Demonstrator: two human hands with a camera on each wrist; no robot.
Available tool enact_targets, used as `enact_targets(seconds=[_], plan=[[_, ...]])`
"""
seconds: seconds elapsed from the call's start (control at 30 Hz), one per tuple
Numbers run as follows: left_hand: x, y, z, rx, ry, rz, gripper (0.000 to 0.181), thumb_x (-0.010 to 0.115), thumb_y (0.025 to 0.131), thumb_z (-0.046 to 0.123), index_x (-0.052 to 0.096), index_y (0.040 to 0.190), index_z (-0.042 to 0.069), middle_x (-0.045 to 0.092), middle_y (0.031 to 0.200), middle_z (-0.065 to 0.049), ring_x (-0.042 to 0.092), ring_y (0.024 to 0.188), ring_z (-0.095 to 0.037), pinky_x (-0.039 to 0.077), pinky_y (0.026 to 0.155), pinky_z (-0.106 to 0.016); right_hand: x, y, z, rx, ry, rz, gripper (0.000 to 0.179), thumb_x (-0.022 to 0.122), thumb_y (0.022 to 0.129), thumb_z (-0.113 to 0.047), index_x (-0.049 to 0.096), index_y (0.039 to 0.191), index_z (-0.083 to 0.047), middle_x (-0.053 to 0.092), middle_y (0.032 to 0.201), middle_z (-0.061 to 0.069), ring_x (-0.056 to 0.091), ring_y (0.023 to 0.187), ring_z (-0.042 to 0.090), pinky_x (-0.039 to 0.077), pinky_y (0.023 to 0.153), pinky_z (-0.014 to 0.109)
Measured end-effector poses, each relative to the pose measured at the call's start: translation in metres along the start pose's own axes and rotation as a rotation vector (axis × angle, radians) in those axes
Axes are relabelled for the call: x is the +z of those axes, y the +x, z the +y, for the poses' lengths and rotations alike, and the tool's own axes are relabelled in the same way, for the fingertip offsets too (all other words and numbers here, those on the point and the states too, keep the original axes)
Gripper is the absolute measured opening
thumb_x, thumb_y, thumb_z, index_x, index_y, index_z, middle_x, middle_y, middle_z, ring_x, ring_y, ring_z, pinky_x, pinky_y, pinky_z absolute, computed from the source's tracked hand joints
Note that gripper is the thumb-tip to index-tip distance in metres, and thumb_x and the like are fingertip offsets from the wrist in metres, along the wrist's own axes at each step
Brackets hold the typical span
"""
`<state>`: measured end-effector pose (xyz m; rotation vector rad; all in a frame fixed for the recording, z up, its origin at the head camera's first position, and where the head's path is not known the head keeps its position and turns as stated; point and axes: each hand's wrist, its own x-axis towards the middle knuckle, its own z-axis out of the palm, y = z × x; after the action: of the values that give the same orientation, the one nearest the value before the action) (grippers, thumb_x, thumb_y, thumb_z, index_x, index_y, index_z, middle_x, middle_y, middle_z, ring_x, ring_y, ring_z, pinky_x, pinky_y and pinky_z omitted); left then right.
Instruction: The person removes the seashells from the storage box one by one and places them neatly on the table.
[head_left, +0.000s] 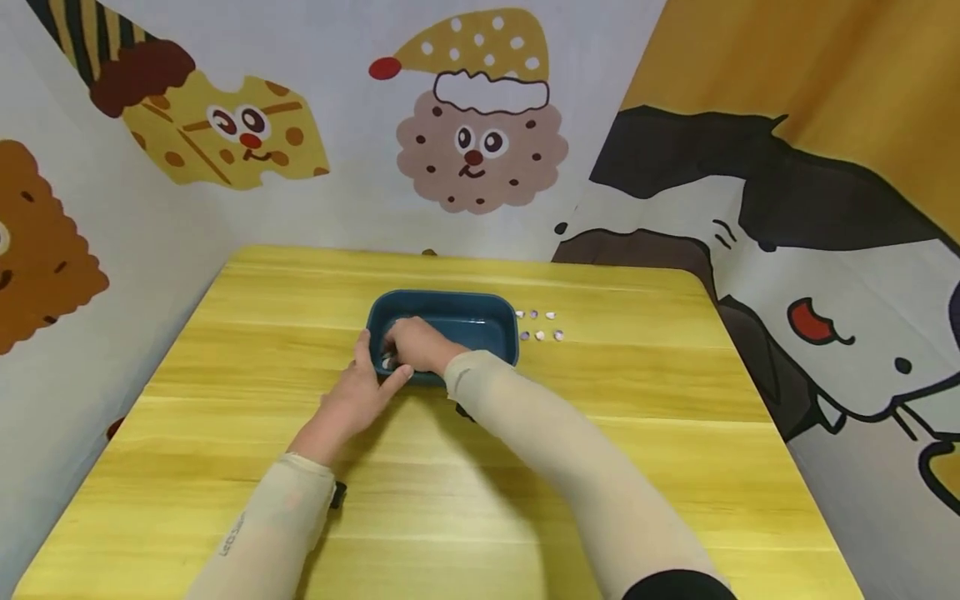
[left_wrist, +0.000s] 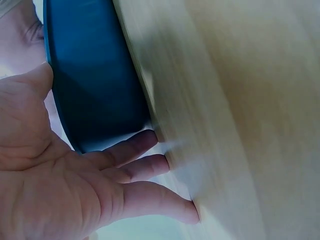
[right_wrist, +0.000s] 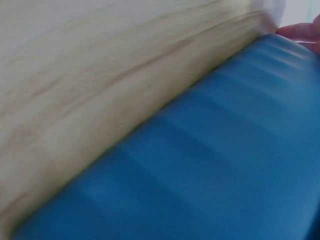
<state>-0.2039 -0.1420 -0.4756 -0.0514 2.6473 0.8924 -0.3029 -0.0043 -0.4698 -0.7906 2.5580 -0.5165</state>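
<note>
A dark blue rectangular tub (head_left: 480,333) sits on the table. My right hand (head_left: 422,343) reaches down inside its left end, fingers bent toward the bottom. Small whitish pieces (head_left: 387,362) show beside those fingertips; whether the fingers pinch one is hidden. My left hand (head_left: 356,398) steadies the tub's near left corner, thumb at the rim. In the left wrist view, the straight fingers (left_wrist: 145,167) of that hand spread past the tub's end and touch the tabletop. The right wrist view holds mostly the tub's outer wall (right_wrist: 200,165).
Several small white and purple pieces (head_left: 539,335) lie in two short rows just right of the tub. The yellow wood-grain table (head_left: 637,400) meets a cartoon-printed cloth (head_left: 337,217) at its back edge. More printed cloth hangs at both sides.
</note>
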Motion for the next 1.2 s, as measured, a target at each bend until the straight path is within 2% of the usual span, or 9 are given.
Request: enact_targets(seconds=[0.13, 0.27, 0.4, 0.53, 0.67, 0.77, 0.9, 1.07, 1.2], plan=[[-0.002, -0.003, 0.0, 0.004, -0.006, 0.005, 0.114, 0.036, 0.101, 0.082, -0.023, 0.168, 0.01, 0.033, 0.167, -0.037, 0.041, 0.151, -0.056, 0.021, 0.111, -0.092, 0.002, -0.004, 0.004, -0.054, 0.01, 0.042, 0.016, 0.069, 0.106, -0.021, 0.082, 0.099, -0.019, 0.077, 0.097, -0.007, 0.068, 0.088, 0.008, 0.057, 0.082, 0.024], [0.001, -0.003, 0.001, -0.001, -0.019, 0.012, 0.111, 0.038, 0.104, 0.077, -0.023, 0.168, 0.011, 0.031, 0.168, -0.038, 0.038, 0.153, -0.057, 0.02, 0.111, -0.092, -0.005, -0.021, 0.014, -0.139, -0.014, 0.163, 0.017, 0.068, 0.107, -0.023, 0.083, 0.106, -0.017, 0.079, 0.102, -0.005, 0.07, 0.088, 0.006, 0.058, 0.081, 0.021], [0.004, 0.0, 0.003, -0.003, -0.015, 0.006, 0.113, 0.039, 0.103, 0.079, -0.024, 0.168, 0.012, 0.027, 0.17, -0.036, 0.035, 0.155, -0.056, 0.018, 0.111, -0.093, -0.032, -0.07, 0.037, -0.156, 0.075, 0.335, 0.02, 0.067, 0.108, -0.027, 0.081, 0.117, -0.015, 0.079, 0.106, -0.003, 0.069, 0.086, 0.009, 0.058, 0.078, 0.025], [0.001, 0.001, 0.004, -0.004, -0.001, 0.014, 0.115, 0.038, 0.101, 0.082, -0.025, 0.168, 0.014, 0.028, 0.171, -0.035, 0.034, 0.156, -0.055, 0.016, 0.111, -0.092, -0.064, -0.127, 0.074, -0.066, 0.219, 0.524, 0.019, 0.072, 0.105, -0.028, 0.082, 0.112, -0.014, 0.078, 0.098, 0.002, 0.063, 0.073, 0.016, 0.054, 0.067, 0.029], [0.0, -0.001, 0.0, 0.001, 0.014, 0.02, 0.115, 0.037, 0.101, 0.082, -0.026, 0.168, 0.013, 0.028, 0.17, -0.035, 0.035, 0.155, -0.056, 0.018, 0.111, -0.093, -0.074, -0.166, 0.119, 0.042, 0.15, 0.623, 0.022, 0.072, 0.104, -0.023, 0.083, 0.118, -0.01, 0.079, 0.108, 0.009, 0.069, 0.083, 0.022, 0.058, 0.071, 0.035], [-0.002, -0.003, -0.005, 0.001, 0.009, 0.017, 0.114, 0.039, 0.103, 0.08, -0.025, 0.168, 0.013, 0.028, 0.17, -0.036, 0.035, 0.154, -0.057, 0.018, 0.111, -0.092, -0.063, -0.179, 0.146, 0.083, 0.003, 0.575, 0.021, 0.071, 0.104, -0.018, 0.082, 0.118, -0.007, 0.08, 0.113, 0.013, 0.075, 0.097, 0.029, 0.063, 0.082, 0.043], [-0.005, -0.004, -0.008, 0.0, -0.01, 0.017, 0.115, 0.039, 0.101, 0.081, -0.025, 0.168, 0.013, 0.031, 0.168, -0.038, 0.038, 0.152, -0.058, 0.02, 0.113, -0.09, -0.04, -0.174, 0.162, 0.093, -0.153, 0.472, 0.014, 0.078, 0.099, -0.02, 0.085, 0.106, -0.009, 0.083, 0.105, 0.008, 0.079, 0.099, 0.027, 0.064, 0.087, 0.045], [-0.005, -0.002, -0.007, 0.009, -0.009, 0.032, 0.115, 0.04, 0.102, 0.081, -0.023, 0.169, 0.012, 0.035, 0.165, -0.04, 0.043, 0.149, -0.058, 0.027, 0.113, -0.087, -0.023, -0.151, 0.157, 0.122, -0.341, 0.364, 0.012, 0.08, 0.097, -0.027, 0.084, 0.099, -0.016, 0.083, 0.099, 0.0, 0.078, 0.093, 0.022, 0.064, 0.082, 0.044], [-0.003, 0.0, -0.004, 0.009, 0.0, 0.04, 0.113, 0.04, 0.102, 0.08, -0.021, 0.169, 0.012, 0.034, 0.166, -0.039, 0.041, 0.151, -0.057, 0.026, 0.113, -0.087, -0.019, -0.137, 0.146, 0.163, -0.424, 0.321, 0.01, 0.077, 0.099, -0.021, 0.078, 0.096, -0.011, 0.08, 0.098, 0.007, 0.078, 0.093, 0.028, 0.064, 0.079, 0.048]])
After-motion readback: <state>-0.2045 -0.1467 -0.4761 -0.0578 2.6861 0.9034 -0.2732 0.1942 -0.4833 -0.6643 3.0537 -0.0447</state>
